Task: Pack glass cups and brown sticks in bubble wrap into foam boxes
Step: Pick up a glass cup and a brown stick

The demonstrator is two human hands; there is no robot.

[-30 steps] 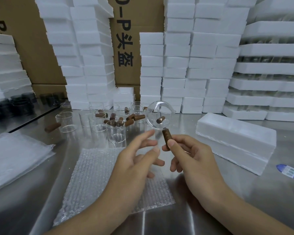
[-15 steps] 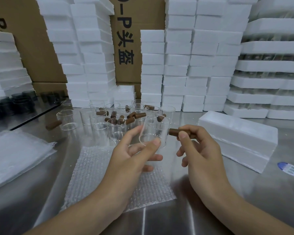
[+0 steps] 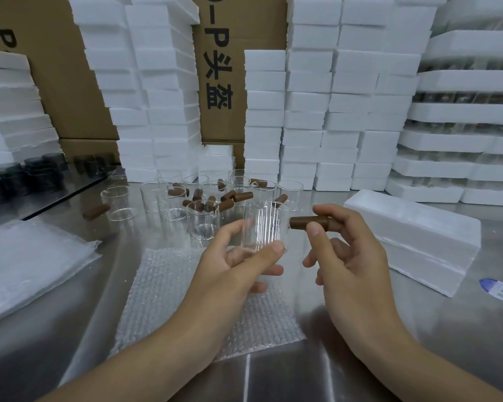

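Gripping one glass cup [image 3: 263, 227] in left hand [image 3: 233, 275]; right hand [image 3: 350, 258] pinching one brown stick [image 3: 308, 222].

A brushed steel counter [image 3: 462, 329] fills the lower frame and carries soft, pale reflections. Across the top of the frame stand brown cardboard cartons [image 3: 218, 39], the middle one printed with black characters.

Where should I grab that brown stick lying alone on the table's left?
Probably pinch the lone brown stick round its middle, coming down from above, thumb and finger on its long sides. It lies flat on the metal table, a short round rod, and a glass cup stands by its right end, so a sideways reach could knock the glass.
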